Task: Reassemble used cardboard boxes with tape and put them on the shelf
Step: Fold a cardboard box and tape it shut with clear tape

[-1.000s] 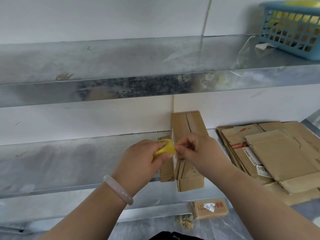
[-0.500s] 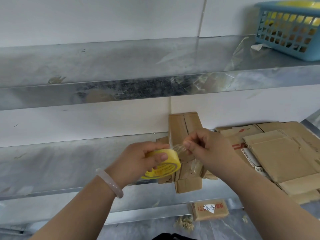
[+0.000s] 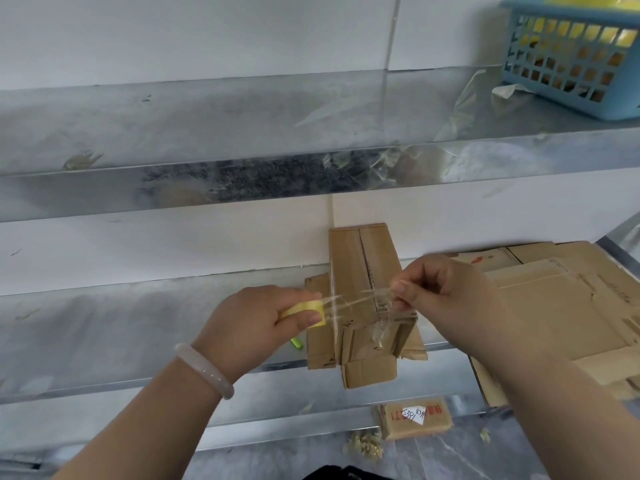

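Note:
My left hand [image 3: 254, 322] grips a yellow roll of clear tape [image 3: 304, 310]. My right hand [image 3: 440, 294] pinches the free end of the tape, and a clear strip [image 3: 353, 301] stretches between the two hands. Behind the strip a small cardboard box [image 3: 363, 271] stands on the middle metal shelf [image 3: 121, 327], with its front flaps loose and old tape hanging from them. A flat piece of cardboard [image 3: 320, 344] lies under it on the left.
A stack of flattened cardboard boxes [image 3: 554, 306] lies on the same shelf at the right. On the upper shelf [image 3: 242, 126] a blue plastic basket [image 3: 571, 60] stands at the far right. A small labelled box [image 3: 415, 422] and scraps lie on the floor below.
The hands have drawn apart, the right one to the right, pulling a longer strip of tape off the roll in front of the box. The roll has turned edge-on in my left hand.

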